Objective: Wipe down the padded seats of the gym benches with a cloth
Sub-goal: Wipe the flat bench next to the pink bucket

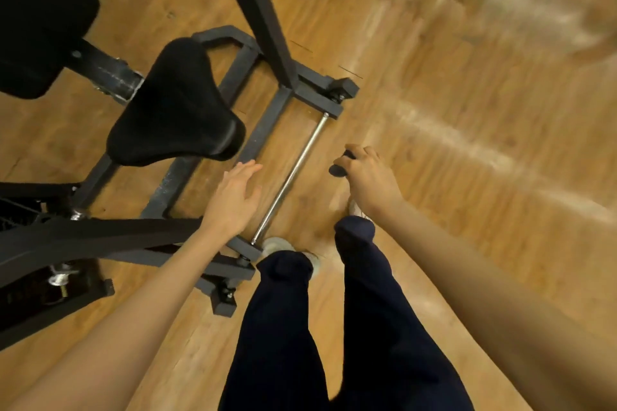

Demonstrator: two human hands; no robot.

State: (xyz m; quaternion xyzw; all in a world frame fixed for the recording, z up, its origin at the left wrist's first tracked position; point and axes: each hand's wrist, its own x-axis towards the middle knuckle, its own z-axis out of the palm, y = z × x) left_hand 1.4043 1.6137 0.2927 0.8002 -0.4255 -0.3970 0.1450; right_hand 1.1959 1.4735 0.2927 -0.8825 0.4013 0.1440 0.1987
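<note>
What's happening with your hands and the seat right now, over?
Left hand open, hovering near the black padded seat, not touching. Right hand holds a dark cloth. Metal frame bar between hands.

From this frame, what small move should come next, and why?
Probably bring the right hand, which grips a dark cloth, left onto the black padded seat. The cloth hangs above the floor, off the seat; the left hand is open near the seat's edge.
</note>
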